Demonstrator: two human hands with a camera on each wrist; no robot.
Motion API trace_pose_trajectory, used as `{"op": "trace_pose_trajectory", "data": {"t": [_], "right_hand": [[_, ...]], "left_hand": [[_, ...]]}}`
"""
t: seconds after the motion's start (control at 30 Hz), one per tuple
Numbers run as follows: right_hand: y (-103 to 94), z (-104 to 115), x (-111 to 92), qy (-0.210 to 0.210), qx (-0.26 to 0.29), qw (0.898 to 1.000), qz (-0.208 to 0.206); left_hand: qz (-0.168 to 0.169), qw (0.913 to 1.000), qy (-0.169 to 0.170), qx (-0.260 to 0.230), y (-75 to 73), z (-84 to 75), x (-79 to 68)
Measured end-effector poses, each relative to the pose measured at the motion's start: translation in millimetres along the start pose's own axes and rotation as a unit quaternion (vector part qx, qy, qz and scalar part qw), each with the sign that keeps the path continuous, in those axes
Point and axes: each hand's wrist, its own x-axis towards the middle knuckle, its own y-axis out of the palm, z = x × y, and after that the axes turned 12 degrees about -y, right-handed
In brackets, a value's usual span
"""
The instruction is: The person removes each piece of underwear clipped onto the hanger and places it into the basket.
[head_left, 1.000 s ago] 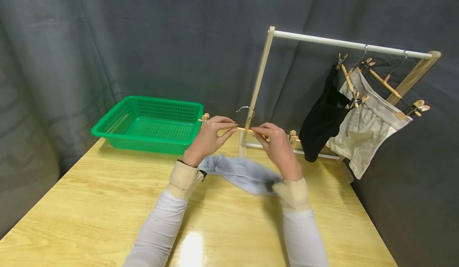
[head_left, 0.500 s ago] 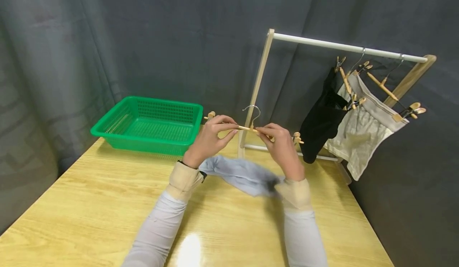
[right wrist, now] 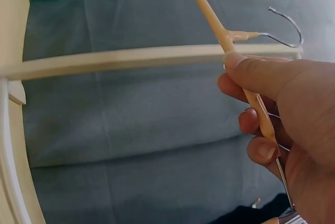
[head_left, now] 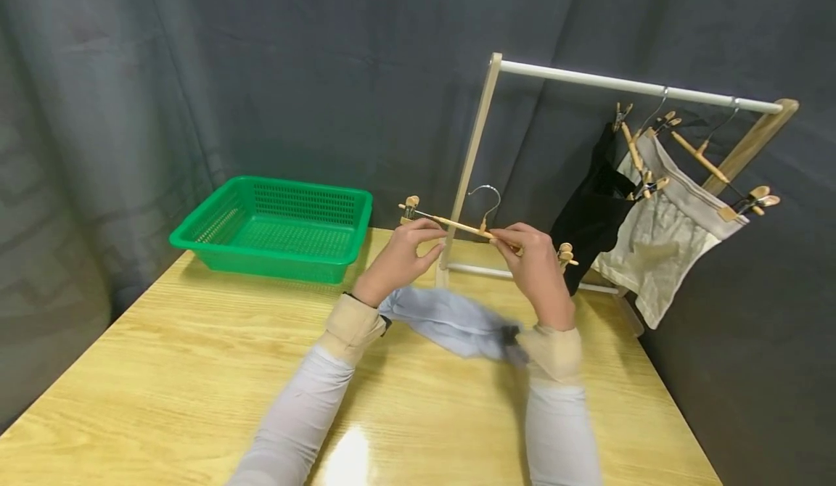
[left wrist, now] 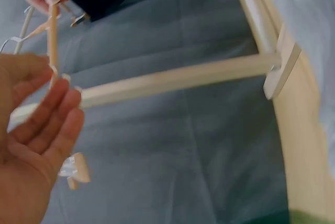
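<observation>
A clip hanger (head_left: pixel 464 226) with a wooden bar, metal hook and clips at both ends is held above the table in the head view. My right hand (head_left: pixel 532 265) pinches the bar just beside the hook's base; in the right wrist view, thumb and fingers (right wrist: pixel 261 80) lie around it. My left hand (head_left: pixel 408 257) is at the bar's other half, fingertips right by it, thumb and fingers parted. In the left wrist view, the left fingers (left wrist: pixel 49 114) partly cover the bar, with one clip (left wrist: pixel 76 170) beyond them. Below lies a light blue garment (head_left: pixel 451 323), partly behind the right wrist.
A green basket (head_left: pixel 274 277) stands at the back left of the wooden table (head_left: pixel 196 355). At the right, a rack with a white rail (head_left: pixel 588 76) carries black clothing (head_left: pixel 591 210) and light grey shorts (head_left: pixel 660 254) on clip hangers.
The hanger has moved right, with its hook turning further right and more of its left half showing. Both hands have shifted slightly right, and the left fingertips have come off the bar's line.
</observation>
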Motion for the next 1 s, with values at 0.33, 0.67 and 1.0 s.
{"op": "trace_pose_trajectory", "data": {"t": [0.33,0.67,1.0], "right_hand": [[-22.7,-4,-7,0.042,-0.029,0.999,-0.009],[-53.3,4,-13,0.086,-0.045,0.995,-0.002],[-76.4,15,-25,0.124,-0.051,0.990,0.031]], "left_hand": [[0.019,0.9909,-0.097,-0.091,42.2,12.5,17.0],[-0.049,0.9726,-0.166,-0.156,60.9,13.8,40.5],[-0.074,0.9595,-0.192,-0.192,73.2,16.7,63.8]]}}
